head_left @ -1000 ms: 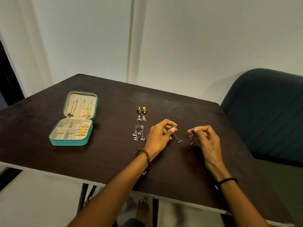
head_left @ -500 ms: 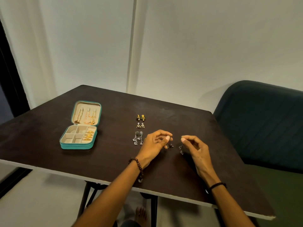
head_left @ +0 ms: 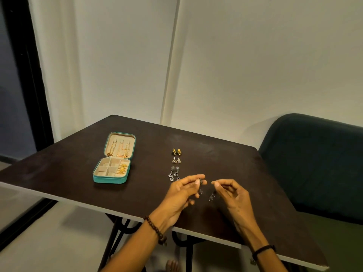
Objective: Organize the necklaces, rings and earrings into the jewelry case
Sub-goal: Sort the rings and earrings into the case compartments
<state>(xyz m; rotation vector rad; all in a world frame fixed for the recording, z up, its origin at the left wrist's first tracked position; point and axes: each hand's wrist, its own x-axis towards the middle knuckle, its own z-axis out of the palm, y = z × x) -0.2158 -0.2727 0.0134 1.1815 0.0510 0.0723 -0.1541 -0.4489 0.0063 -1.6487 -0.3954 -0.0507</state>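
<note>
Dim, warm indoor light; soft shadows under hands (head_left: 182, 195) on counter (head_left: 59, 173). Wide-angle bending at edges; slight softness.

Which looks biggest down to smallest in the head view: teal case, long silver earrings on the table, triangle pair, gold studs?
1. teal case
2. long silver earrings
3. triangle pair and gold studs look alike; the studs lie farther off, so no ranking.

Jewelry case (head_left: 109, 180) lies open on the counter (head_left: 59, 173), left side, lid laid back behind the base. Necklaces (head_left: 119, 149) lie in the lid; small pieces (head_left: 122, 169) occupy the base's right-hand compartments. Right of the case, earrings run in a column: far pair (head_left: 176, 151), middle pair (head_left: 176, 160), near pair (head_left: 174, 173). Before the column, left hand (head_left: 182, 193) pinches the left earring (head_left: 200, 188) and right hand (head_left: 233, 195) pinches the right earring (head_left: 211, 196), side by side over the counter. Chair (head_left: 314, 163) stands right of the counter.
</note>
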